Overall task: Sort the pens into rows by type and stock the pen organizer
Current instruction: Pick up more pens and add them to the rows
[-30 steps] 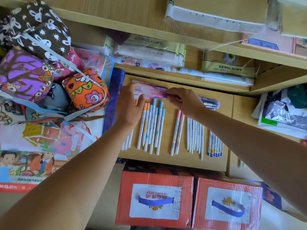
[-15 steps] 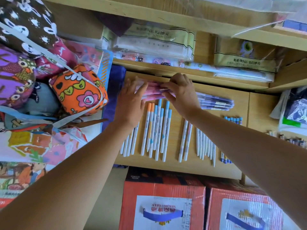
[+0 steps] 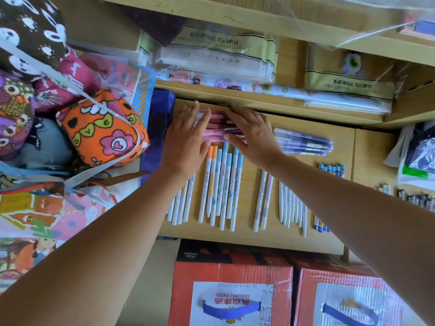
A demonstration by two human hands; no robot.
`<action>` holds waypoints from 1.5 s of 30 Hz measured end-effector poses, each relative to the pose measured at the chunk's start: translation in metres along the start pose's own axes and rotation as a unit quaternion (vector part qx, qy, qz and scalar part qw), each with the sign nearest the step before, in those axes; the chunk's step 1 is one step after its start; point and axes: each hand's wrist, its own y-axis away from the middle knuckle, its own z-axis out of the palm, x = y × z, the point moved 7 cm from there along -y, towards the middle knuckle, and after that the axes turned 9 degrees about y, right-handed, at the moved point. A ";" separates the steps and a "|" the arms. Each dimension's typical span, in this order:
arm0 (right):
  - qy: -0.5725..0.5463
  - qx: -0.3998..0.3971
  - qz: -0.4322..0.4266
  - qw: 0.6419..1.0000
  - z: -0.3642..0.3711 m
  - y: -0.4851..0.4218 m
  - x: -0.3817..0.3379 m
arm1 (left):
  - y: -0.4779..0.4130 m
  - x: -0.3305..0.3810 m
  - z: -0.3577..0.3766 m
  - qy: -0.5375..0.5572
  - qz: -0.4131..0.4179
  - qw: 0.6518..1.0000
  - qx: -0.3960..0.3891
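In the head view, the left hand [image 3: 186,142] and right hand [image 3: 251,135] lay flat with straight fingers, pressing on the pink pens [image 3: 217,127]. These lay crosswise at the back of the wooden shelf [image 3: 343,147], under both hands' fingers, beside the purple pens [image 3: 303,143].

1. Orange flowered pouch [image 3: 103,130] at left, just beside an owl-print pouch [image 3: 14,114] and a rabbit-print pouch [image 3: 28,31].
2. Left red carton [image 3: 230,274] and right red carton [image 3: 348,285], side by side, blue handles.
3. Plastic-wrapped packets [image 3: 211,57] on the shelf [image 3: 259,100].
4. Cartoon picture sheets [image 3: 35,220], lower left.
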 end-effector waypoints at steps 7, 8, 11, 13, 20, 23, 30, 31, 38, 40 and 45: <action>0.003 -0.006 -0.009 1.000 0.009 0.015 0.001 | 0.001 -0.003 -0.002 0.013 0.011 1.000 0.023; 0.006 -0.012 -0.012 1.000 0.011 0.016 0.002 | 0.001 -0.003 -0.001 0.013 0.013 1.000 0.024; 0.020 -0.010 -0.011 1.000 0.010 0.014 -0.001 | -0.001 -0.002 -0.001 0.006 0.017 1.000 0.024; 0.025 0.001 -0.003 1.000 0.005 0.010 -0.004 | -0.003 -0.001 -0.001 -0.005 0.016 1.000 0.020; 0.026 -0.005 -0.014 1.000 -0.003 0.005 -0.002 | -0.007 -0.002 -0.004 0.000 0.014 1.000 0.002; 0.024 -0.017 -0.020 0.999 -0.001 0.005 0.000 | -0.008 0.001 -0.006 0.000 0.023 1.000 0.002; -0.009 -0.024 -0.018 1.000 0.003 0.008 0.000 | -0.006 0.002 -0.005 0.005 0.021 1.000 0.000; -0.010 -0.021 -0.013 1.000 0.002 0.009 0.001 | -0.005 0.002 -0.005 0.006 0.022 1.000 0.003; 0.010 0.056 -0.010 0.998 -0.020 0.025 -0.005 | 0.017 0.017 -0.025 -0.027 0.026 0.996 0.075; 0.006 0.067 -0.020 0.998 -0.025 0.034 -0.011 | 0.031 0.023 -0.028 -0.038 0.028 0.994 0.098; -0.065 0.037 -0.054 0.996 -0.015 0.063 -0.031 | 0.066 0.023 -0.017 -0.035 0.023 0.997 0.071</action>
